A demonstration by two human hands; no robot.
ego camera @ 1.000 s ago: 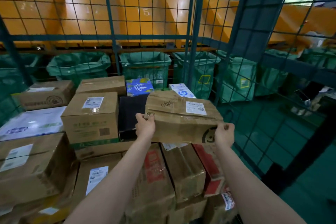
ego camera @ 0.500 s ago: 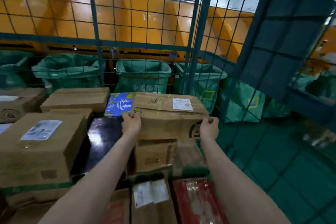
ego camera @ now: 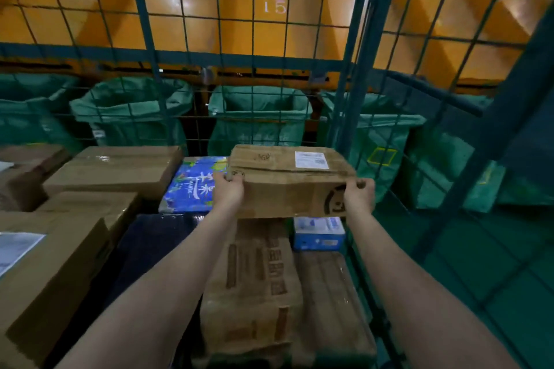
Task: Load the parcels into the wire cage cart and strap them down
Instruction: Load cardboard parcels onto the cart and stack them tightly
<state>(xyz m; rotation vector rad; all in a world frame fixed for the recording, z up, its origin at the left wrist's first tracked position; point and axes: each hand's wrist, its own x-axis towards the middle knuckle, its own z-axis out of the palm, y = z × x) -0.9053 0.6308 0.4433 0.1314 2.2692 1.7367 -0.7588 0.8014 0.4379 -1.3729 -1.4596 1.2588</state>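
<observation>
A creased brown cardboard parcel point(ego camera: 289, 183) with a white label on top is held level at the far right corner inside the wire cage cart point(ego camera: 356, 75). My left hand point(ego camera: 229, 190) grips its near left corner and my right hand point(ego camera: 358, 193) grips its near right corner. Below it lie a printed brown box point(ego camera: 254, 287) and a small blue-and-white box point(ego camera: 319, 232). A blue patterned parcel point(ego camera: 195, 186) sits just left of the held parcel. Whether the held parcel rests on anything is hidden.
Brown boxes point(ego camera: 117, 168) fill the cage's left side, with a dark flat parcel point(ego camera: 150, 249) between them. Beyond the green mesh stand several green sacks point(ego camera: 257, 117) under an orange chute wall point(ego camera: 269, 9). Green floor point(ego camera: 479, 263) lies outside on the right.
Both hands have carried the brown parcel forward and deeper into the cage's far right corner. The view has moved in closer over the stacked boxes.
</observation>
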